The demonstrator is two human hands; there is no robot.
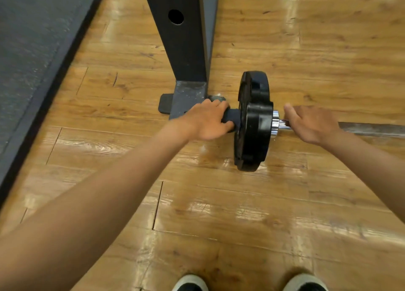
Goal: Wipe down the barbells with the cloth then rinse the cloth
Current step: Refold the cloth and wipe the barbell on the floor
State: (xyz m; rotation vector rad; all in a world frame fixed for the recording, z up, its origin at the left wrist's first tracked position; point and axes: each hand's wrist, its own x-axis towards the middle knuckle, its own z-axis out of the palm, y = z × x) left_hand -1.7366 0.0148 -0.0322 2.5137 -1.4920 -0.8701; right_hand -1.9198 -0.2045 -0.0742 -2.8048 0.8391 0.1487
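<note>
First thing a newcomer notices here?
The black weight plate standing on edge on the wooden floor, mid-frame. The left hand grips the barbell's dark sleeve end beside it; the right hand rests on the bar. A black rack post rises behind.

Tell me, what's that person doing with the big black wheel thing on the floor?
A person bends over a barbell lying on the wooden floor. Their left hand grips the dark sleeve end outside the black weight plate, near a black rack post. Their right hand rests on the bar just inside the plate. No cloth is clearly visible.
</note>
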